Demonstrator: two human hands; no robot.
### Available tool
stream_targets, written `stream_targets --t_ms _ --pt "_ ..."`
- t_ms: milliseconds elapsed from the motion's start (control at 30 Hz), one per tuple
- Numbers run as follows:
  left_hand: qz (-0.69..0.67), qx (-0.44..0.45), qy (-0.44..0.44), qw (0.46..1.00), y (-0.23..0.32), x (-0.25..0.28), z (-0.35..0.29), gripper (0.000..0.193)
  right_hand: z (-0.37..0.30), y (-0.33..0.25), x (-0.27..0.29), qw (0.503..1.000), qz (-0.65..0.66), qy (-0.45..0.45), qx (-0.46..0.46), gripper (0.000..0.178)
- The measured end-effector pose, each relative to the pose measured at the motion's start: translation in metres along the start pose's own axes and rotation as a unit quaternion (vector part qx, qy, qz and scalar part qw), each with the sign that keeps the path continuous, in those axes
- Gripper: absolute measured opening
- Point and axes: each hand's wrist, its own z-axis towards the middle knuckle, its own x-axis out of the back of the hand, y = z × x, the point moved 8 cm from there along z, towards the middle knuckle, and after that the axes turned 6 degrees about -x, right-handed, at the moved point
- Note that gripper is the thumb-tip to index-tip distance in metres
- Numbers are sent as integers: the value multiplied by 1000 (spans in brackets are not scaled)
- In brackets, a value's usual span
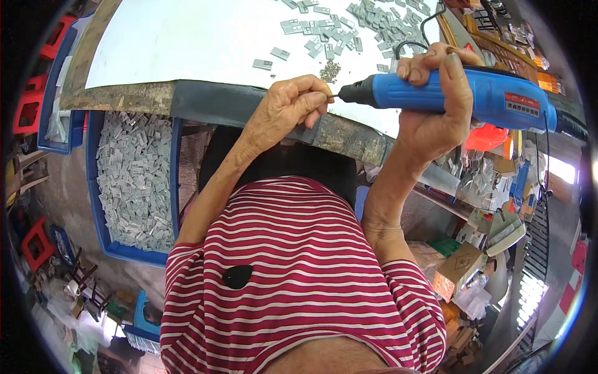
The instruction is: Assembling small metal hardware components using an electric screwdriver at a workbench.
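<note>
Now, head view. Driver: one, blue, held over the near edge of the sheet; wrapped by fingers and thumb of the right hand, presumably so that its weight is borne there and fine work is left to the other. Bit: thin, pinched at its tip by thumb and forefinger of the left hand, probably for steadying (whether a screw is also gripped cannot be told). Heap: tiny metal pieces, placed just beyond the left hand, apparently for short reaching. Grey parts: loose, spread farther off, likely within arm's reach. Driver's long axis: nearly crosswise, nose pointed left, tail right and slightly nearer the body.
</note>
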Motion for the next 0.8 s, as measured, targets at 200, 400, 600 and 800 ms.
stream_targets --t_ms 200,400,600,800 --pt "-7 0 -7 1000 -4 1 0 22 0 -1 1 1000 9 4 -5 19" --pt "-12 -1 -3 1000 -5 3 -1 22 -4 1 -3 997 -37 -68 -27 18" --pt "-2 -1 8 1000 -3 2 -2 18 -1 0 1 1000 3 4 0 22" --pt "-3 17 27 999 -2 5 -2 14 -3 3 -3 997 -54 -56 -15 17"
